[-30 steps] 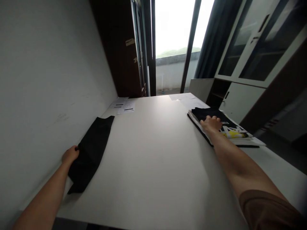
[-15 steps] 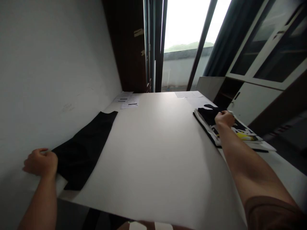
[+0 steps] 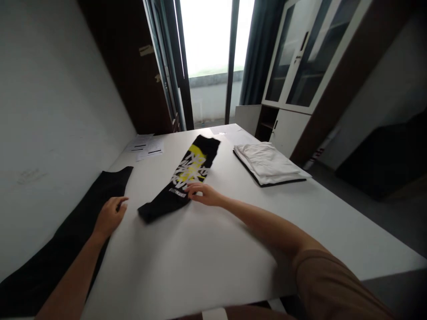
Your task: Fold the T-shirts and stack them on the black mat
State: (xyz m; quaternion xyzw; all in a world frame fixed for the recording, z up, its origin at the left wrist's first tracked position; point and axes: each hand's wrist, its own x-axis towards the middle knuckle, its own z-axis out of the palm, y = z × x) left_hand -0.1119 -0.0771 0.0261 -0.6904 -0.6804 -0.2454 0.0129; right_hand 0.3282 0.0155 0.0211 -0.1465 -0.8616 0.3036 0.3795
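Observation:
A folded black shirt with white and yellow print is over the middle of the white table, slanting and slightly blurred. My right hand pinches its near edge between thumb and fingers. At the left, my left hand is open, fingers curved and apart, and holds nothing. It hovers by the right edge of a black garment that lies long and flat along the wall. Part of that garment is hidden behind my left forearm.
A stack of folded white clothes with a dark piece beneath lies on the table's right side. Printed papers lie at the far left corner. The wall borders the table's left side. Behind stand a glass door and a white cabinet.
My right hand has carried the printed black shirt from the right-hand stack to the table's middle, baring white cloth. My left hand has let go of the black garment and moved right. The view turned right.

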